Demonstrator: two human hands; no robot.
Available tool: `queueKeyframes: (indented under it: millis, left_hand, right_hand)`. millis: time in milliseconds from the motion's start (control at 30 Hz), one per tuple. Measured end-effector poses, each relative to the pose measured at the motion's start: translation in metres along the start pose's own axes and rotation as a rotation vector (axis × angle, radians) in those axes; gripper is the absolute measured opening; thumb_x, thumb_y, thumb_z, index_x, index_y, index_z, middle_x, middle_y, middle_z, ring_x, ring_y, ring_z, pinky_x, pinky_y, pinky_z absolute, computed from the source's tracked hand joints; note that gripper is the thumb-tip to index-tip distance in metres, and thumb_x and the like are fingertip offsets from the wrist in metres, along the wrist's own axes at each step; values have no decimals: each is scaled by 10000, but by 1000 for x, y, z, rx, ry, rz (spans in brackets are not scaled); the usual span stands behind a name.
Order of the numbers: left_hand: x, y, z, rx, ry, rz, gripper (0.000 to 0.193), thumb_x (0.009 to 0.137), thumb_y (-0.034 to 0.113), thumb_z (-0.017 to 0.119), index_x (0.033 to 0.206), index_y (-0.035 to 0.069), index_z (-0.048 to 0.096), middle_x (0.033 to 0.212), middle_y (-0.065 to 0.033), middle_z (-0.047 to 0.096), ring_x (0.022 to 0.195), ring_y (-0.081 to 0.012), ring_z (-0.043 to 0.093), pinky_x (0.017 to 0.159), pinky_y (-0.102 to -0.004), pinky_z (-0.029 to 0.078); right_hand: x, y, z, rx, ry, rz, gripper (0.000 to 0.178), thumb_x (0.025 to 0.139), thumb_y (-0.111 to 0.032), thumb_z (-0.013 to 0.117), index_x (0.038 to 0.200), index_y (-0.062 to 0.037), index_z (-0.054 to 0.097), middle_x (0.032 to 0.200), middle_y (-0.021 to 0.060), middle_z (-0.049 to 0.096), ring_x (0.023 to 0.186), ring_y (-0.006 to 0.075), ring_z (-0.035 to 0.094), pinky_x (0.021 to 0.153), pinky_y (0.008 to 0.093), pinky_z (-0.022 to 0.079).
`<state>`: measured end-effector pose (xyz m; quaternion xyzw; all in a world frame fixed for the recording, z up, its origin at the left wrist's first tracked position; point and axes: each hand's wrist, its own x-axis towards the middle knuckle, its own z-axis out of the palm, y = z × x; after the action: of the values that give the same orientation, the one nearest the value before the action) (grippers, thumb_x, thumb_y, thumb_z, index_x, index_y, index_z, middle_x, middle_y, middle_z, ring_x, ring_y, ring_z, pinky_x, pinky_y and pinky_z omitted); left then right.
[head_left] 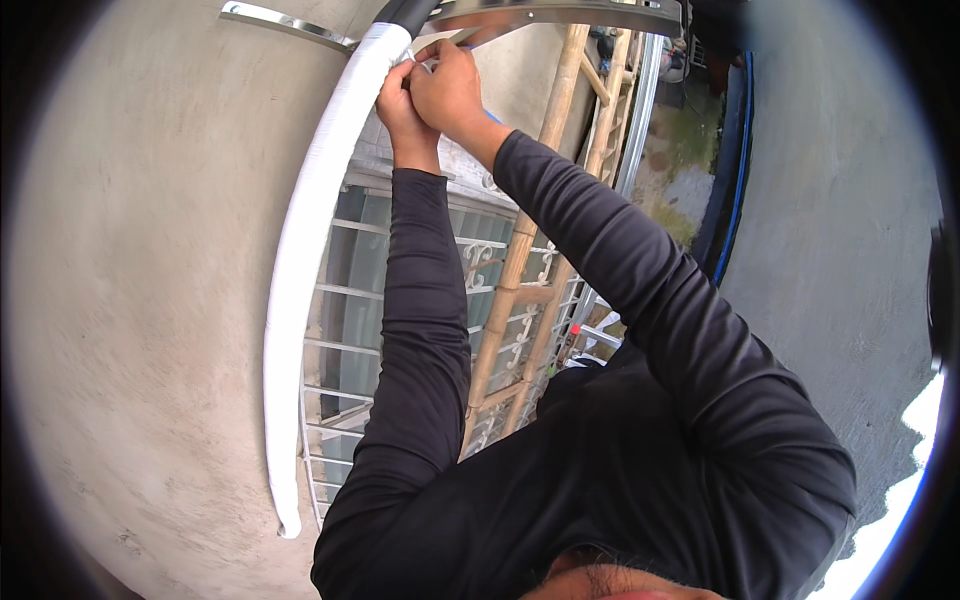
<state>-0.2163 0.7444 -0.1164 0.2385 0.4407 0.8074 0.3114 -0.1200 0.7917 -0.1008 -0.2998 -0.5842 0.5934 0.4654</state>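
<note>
A long pipe bundle wrapped in white tape runs down the wall at the left, curving, with its narrow tail end low down. At its top, black pipe covering emerges from the white wrap. My left hand is closed against the right side of the wrap near this upper end, and a bit of white tape shows at its fingertips. Overlapping it, my right hand is also closed, fingers bent close to the pipe. What the right fingers grip is hidden.
A metal bracket crosses just above my hands; a metal strip juts out leftward. Behind my arms stand a bamboo ladder and a barred window. Far below at right lies wet ground, beside a grey wall.
</note>
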Motion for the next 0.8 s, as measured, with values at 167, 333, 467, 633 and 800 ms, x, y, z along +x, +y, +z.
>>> queueKeyframes:
  millis: [167, 333, 467, 633, 800]
  left_hand:
    - [-12, 9, 9, 139, 9, -57, 352, 1018, 212, 529, 1161, -71, 681, 1101, -156, 739, 1015, -250, 725, 951, -358, 556]
    - [-13, 12, 9, 163, -84, -46, 339, 1040, 230, 501, 1156, -34, 680, 1103, -125, 732, 1035, -247, 709, 964, -385, 548]
    - [-8, 12, 3, 157, -18, -72, 374, 1056, 244, 464, 1210, -39, 653, 1157, -137, 722, 1077, -256, 704, 990, -409, 540]
    - [-10, 10, 2, 196, -79, -60, 383, 1038, 163, 507, 1357, -28, 600, 1292, -125, 665, 1181, -245, 640, 1060, -394, 496]
    - [-15, 14, 8, 346, -76, 43, 476, 1057, 215, 431, 1451, -26, 548, 1398, -181, 650, 1313, -290, 618, 1121, -420, 463]
  right_hand:
    - [-6, 5, 4, 148, -62, 65, 265, 891, -108, 668, 1121, 22, 647, 1061, 252, 679, 1037, 420, 672, 941, 492, 527]
    - [-1, 8, -4, -7, -43, -143, 298, 897, -126, 649, 1144, 40, 633, 1043, 275, 704, 1001, 451, 696, 916, 516, 547]
    - [5, 4, -13, 13, -163, 6, 370, 887, -136, 642, 1207, 50, 636, 1012, 314, 735, 978, 493, 714, 918, 521, 559]
    - [5, 4, -23, 90, -134, -38, 363, 911, -153, 589, 1175, 78, 681, 1005, 337, 738, 961, 494, 721, 911, 518, 568]
    - [-8, 10, -17, 362, 27, -2, 330, 937, -130, 538, 1117, 80, 717, 980, 318, 744, 932, 483, 726, 897, 511, 568]
